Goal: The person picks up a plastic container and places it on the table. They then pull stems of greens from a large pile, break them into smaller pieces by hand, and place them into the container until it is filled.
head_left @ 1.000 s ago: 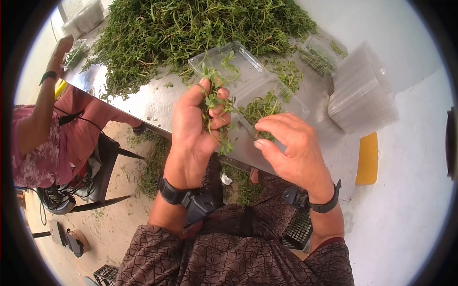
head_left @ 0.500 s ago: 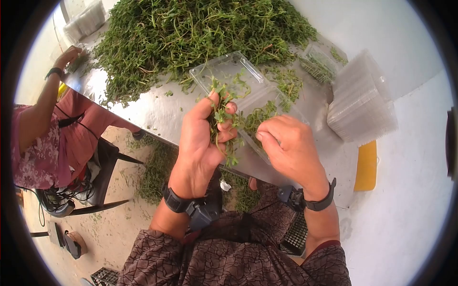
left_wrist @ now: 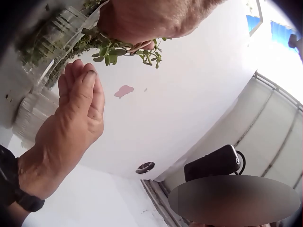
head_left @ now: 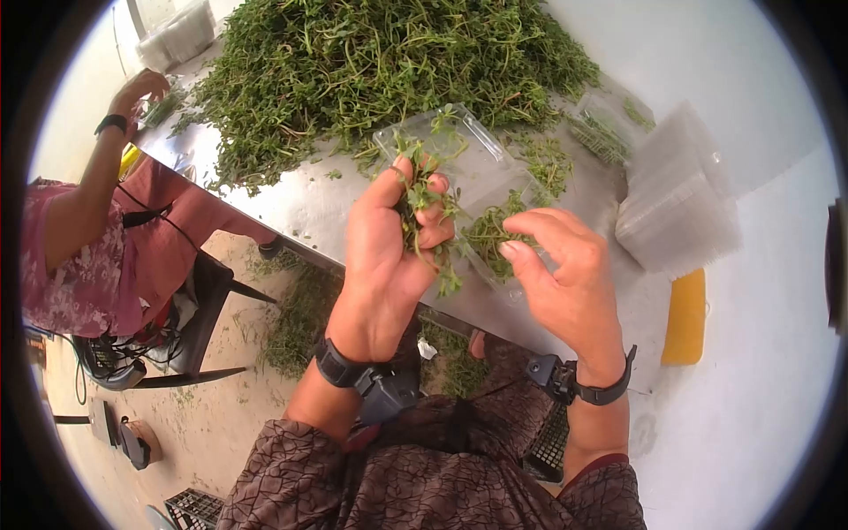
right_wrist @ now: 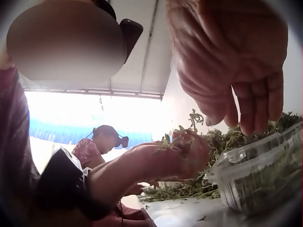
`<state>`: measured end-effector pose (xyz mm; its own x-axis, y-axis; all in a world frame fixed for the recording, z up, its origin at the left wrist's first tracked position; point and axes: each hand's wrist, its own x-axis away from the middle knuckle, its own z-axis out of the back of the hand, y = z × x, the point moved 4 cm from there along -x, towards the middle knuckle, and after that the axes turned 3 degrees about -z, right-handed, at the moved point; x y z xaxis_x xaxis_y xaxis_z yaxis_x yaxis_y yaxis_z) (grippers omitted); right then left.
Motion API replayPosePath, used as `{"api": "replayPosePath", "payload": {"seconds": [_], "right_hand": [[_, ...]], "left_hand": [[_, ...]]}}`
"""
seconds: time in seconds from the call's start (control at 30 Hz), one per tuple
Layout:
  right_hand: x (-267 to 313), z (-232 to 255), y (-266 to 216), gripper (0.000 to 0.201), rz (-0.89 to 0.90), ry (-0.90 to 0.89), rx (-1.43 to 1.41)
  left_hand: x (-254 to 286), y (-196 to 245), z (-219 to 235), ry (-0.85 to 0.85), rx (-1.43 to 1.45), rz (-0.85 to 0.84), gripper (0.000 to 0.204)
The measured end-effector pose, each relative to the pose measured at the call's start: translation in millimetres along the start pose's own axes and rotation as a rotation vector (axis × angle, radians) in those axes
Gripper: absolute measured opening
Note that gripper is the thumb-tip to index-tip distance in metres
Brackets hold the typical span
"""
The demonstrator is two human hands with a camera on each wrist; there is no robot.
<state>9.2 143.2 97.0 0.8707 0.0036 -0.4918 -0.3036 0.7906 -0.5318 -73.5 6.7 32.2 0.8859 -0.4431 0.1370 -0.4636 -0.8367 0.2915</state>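
My left hand [head_left: 389,238], palm turned up, grips a small bunch of leafy green sprigs [head_left: 415,199] that look like purslane. Rounded leaves and stems stick out past its fingers. To its right, my right hand [head_left: 570,269] hovers by the near side of a clear plastic clamshell [head_left: 488,140], thumb and forefinger apart with nothing between them. Loose greens [head_left: 488,228] lie in the clamshell's nearer half, and its other half lies folded back. In the right wrist view, the right hand's fingers [right_wrist: 258,106] hang down above the clamshell wall [right_wrist: 236,179].
A big heap of greens [head_left: 397,71] covers the back of the metal table [head_left: 305,208]. Nested clear containers [head_left: 676,203] stand at right, near a filled container [head_left: 601,132] and a yellow panel [head_left: 685,318]. Another person [head_left: 79,256] sits at left on a dark chair [head_left: 199,309].
The right thumb and forefinger, closed together half a second ago, have parted over the clamshell. The left hand keeps its grip on the sprigs. The view has shifted slightly.
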Motion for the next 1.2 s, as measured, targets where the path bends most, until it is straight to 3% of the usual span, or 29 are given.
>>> {"api": "replayPosePath", "payload": {"seconds": [0.1, 0.2, 0.27, 0.33, 0.47, 0.53, 0.7, 0.87, 0.97, 1.13, 1.2], "right_hand": [[1.2, 6.9, -4.4, 0.018, 0.039, 0.067, 0.103], [7.3, 7.2, -11.6, 0.026, 0.028, 0.057, -0.058], [7.7, -1.4, -20.8, 0.035, -0.004, 0.008, -0.196], [8.5, -7.4, -23.1, 0.038, 0.012, -0.012, -0.162], [10.7, -12.6, -20.4, 0.031, -0.049, 0.107, -0.139], [12.8, -16.3, -11.6, 0.023, -0.19, 0.09, -0.243], [15.2, -10.6, -2.5, 0.013, -0.161, 0.153, -0.281], [15.3, -3.5, 0.7, 0.009, -0.184, 0.225, -0.318], [14.2, 8.1, 5.5, 0.007, -0.284, 0.289, -0.399], [13.0, 23.1, 17.6, 0.007, -0.222, 0.346, -0.255], [8.8, 21.5, 17.6, 0.008, -0.173, 0.091, 0.016]], "left_hand": [[-2.3, -0.6, -8.2, -0.008, 0.036, -0.036, 0.016], [-5.6, -5.7, -16.5, 0.056, 0.062, -0.126, 0.022], [-9.9, -13.3, -16.3, 0.017, 0.138, -0.072, 0.02], [-8.0, -19.8, -22.4, -0.02, 0.164, -0.051, 0.021], [-5.0, -27.0, -24.6, -0.007, 0.208, -0.108, 0.026], [-7.0, -32.2, -21.2, 0.004, 0.212, -0.065, 0.028], [-9.0, -27.3, -17.5, 0.042, 0.282, -0.136, 0.03], [-13.0, -22.6, -8.7, -0.021, 0.405, -0.081, 0.03], [-14.3, -16.8, -4.6, -0.014, 0.426, -0.1, 0.029], [-9.2, -9.2, -9.0, -0.062, 0.425, -0.11, 0.026], [-8.7, -9.9, -8.4, -0.074, 0.428, -0.092, 0.025]]}}
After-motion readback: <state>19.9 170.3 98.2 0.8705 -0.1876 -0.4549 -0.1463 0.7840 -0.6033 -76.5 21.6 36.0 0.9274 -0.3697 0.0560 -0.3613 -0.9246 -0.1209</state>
